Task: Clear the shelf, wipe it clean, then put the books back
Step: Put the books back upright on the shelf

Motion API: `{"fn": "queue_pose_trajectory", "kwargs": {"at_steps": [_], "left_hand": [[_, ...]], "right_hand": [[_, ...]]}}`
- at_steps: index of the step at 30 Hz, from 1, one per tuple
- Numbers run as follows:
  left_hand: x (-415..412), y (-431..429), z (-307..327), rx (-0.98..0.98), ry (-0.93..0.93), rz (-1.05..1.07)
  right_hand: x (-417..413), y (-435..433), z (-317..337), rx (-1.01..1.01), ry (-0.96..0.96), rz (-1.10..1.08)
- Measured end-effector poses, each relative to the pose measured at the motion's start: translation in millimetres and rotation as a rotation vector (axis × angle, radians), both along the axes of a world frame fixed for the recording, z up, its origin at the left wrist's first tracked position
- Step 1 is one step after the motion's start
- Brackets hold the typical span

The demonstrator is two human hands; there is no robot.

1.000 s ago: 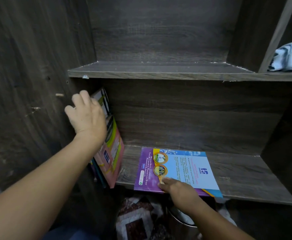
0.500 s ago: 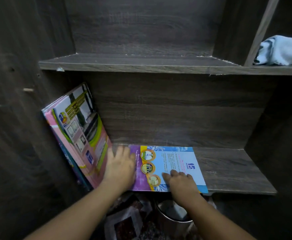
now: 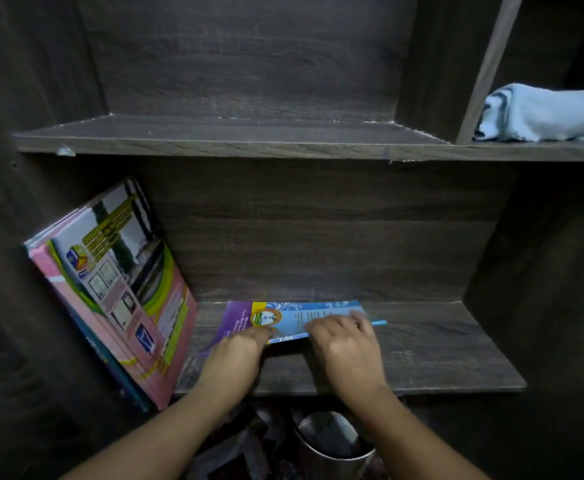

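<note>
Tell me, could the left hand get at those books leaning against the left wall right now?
Probably yes. The left hand holds the purple-blue booklet right beside the leaning books, with nothing between them. It would only need to let go first.

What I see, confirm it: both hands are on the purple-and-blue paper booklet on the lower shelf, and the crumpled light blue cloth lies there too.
Wrong in one respect: the head view shows the crumpled light blue cloth on the upper dark wooden shelf, at right. The left hand and right hand are on the purple-and-blue paper booklet on the lower dark wooden shelf.
</note>
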State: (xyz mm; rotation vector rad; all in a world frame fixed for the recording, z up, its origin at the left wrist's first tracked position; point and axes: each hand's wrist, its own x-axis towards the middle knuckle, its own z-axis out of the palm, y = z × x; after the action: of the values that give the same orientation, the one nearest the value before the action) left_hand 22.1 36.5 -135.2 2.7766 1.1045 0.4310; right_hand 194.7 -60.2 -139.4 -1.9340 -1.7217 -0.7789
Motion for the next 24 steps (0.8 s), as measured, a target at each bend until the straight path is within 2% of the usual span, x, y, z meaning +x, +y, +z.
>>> {"fn": "queue_pose_trajectory", "kwargs": {"at_steps": [4, 6, 10, 13, 16, 18, 21, 23, 24], "left_hand": [[-11, 8, 3, 0.079, -0.128, -0.001], [-14, 4, 12, 0.116, -0.172, -0.013], [-15, 1, 7, 0.132, -0.211, 0.021], [-10, -19, 34, 0.023, -0.249, 0.04], [2, -33, 74, 0.061, -0.139, 0.121], [5, -34, 89, 0.124, 0.063, 0.106], [6, -21, 93, 0.162, 0.114, 0.08], [2, -17, 96, 0.176, 0.129, 0.139], [-2, -17, 97, 0.122, 0.155, 0.176]], "right_hand": [[7, 0, 11, 0.13, 0.018, -0.212], [14, -3, 17, 0.202, 0.04, -0.252], [17, -9, 23, 0.268, 0.032, -0.129], [5, -7, 29, 0.385, -0.04, -0.026], [-11, -6, 38, 0.476, -0.057, 0.088], [-19, -8, 46, 0.499, 0.021, 0.11], [-21, -14, 59, 0.558, 0.192, 0.053], [-14, -16, 59, 0.589, 0.248, -0.004], [-10, -16, 55, 0.58, 0.255, -0.026]]}}
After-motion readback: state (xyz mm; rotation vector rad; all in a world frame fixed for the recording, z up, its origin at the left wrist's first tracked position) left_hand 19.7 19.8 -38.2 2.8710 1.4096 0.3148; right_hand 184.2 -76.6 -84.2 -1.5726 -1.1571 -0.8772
